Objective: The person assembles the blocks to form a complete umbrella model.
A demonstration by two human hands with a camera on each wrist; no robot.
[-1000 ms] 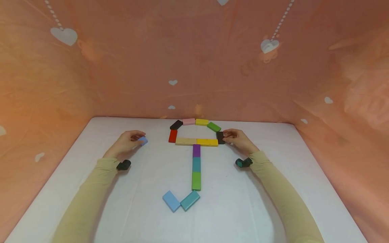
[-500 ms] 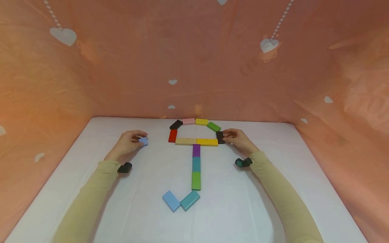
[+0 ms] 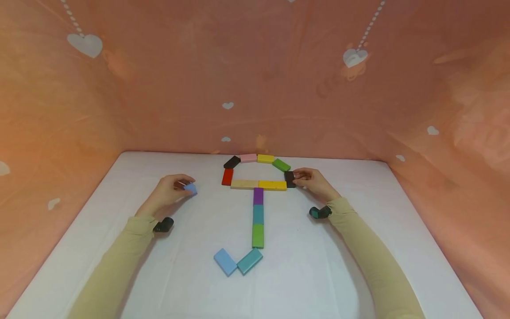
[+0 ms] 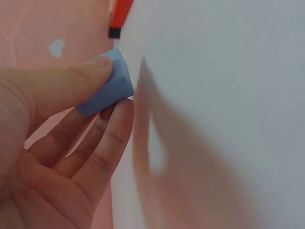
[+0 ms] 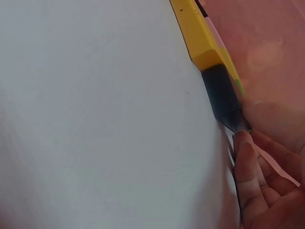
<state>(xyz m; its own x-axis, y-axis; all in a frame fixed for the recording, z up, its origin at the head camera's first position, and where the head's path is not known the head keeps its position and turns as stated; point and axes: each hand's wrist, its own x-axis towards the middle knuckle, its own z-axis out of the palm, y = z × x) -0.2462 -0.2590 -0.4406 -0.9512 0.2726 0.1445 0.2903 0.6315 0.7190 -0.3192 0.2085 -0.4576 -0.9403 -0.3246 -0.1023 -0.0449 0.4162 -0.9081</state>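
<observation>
My left hand (image 3: 163,191) pinches a light blue block (image 3: 191,189) between thumb and fingers, left of the laid-out blocks. In the left wrist view the thumb (image 4: 81,81) lies across that block, held above the white surface with its shadow beside it. My right hand (image 3: 314,182) has its thumb and fingers at the outer side of a black block (image 3: 289,179), pinching it. This block stands against the end of a yellow block (image 3: 272,185). A red block (image 3: 227,177) closes the opposite side of the ring.
A second black block (image 3: 232,162), a pink (image 3: 249,158), another yellow (image 3: 265,158) and a green block (image 3: 281,165) form the arch. A purple block (image 3: 258,196) tops a column running down to a teal block (image 3: 249,261) and a blue one (image 3: 225,262). Patterned cloth (image 3: 255,88) walls the back.
My left hand has moved slightly right and toward me with the light blue block. The right hand stays at the black block; the laid blocks keep their arrangement.
</observation>
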